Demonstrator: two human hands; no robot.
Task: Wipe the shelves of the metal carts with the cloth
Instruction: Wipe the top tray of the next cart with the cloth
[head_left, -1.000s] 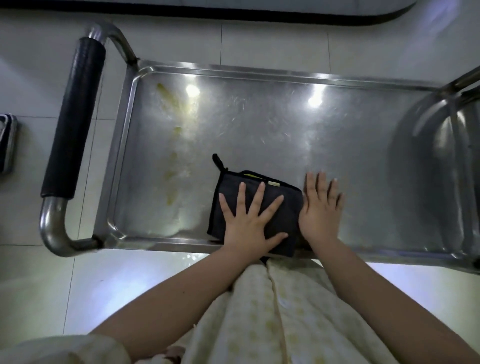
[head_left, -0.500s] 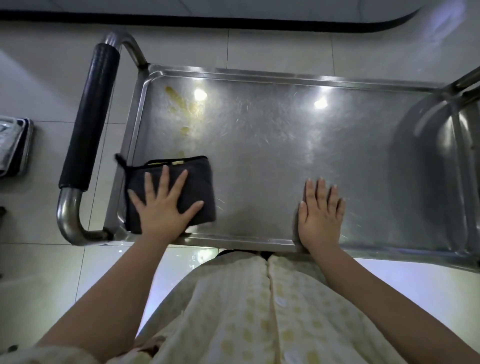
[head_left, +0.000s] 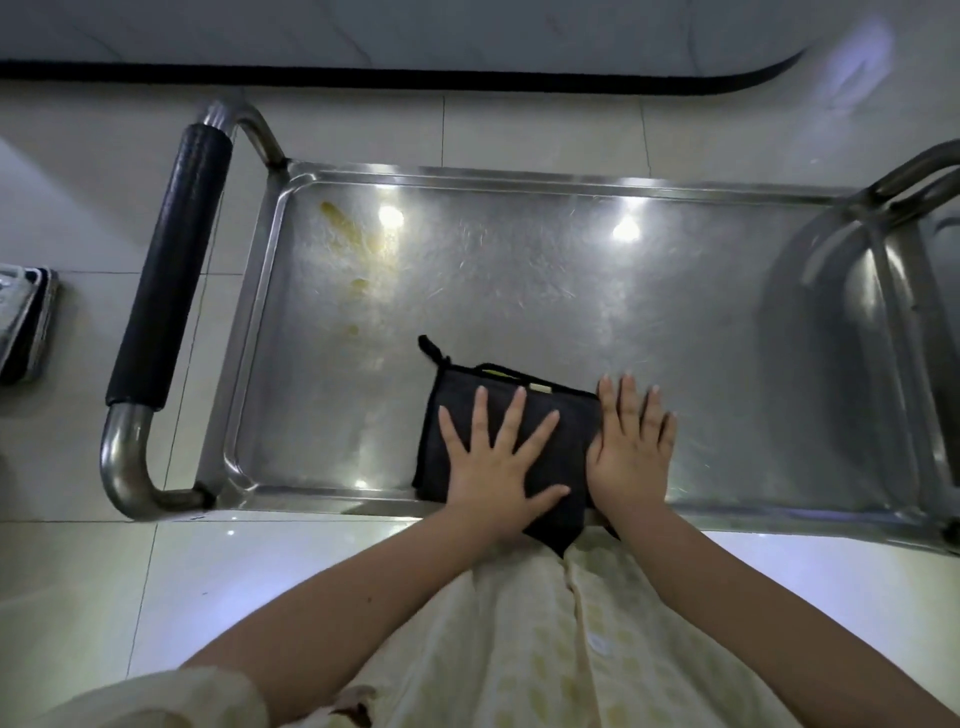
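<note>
A folded dark cloth lies on the top shelf of a steel cart, near its front rim. My left hand presses flat on the cloth with fingers spread. Right beside the cloth, my right hand rests flat on the bare metal, its edge touching the cloth. Yellowish smears mark the shelf's far left part.
The cart's black-padded handle runs along its left end. A second metal cart stands against the right end. A stack of trays sits on the tiled floor at the far left. A dark-edged wall base runs behind.
My left hand slid the cloth left to the shelf's front corner, then back right until it meets my right hand. The right hand stayed in place.
</note>
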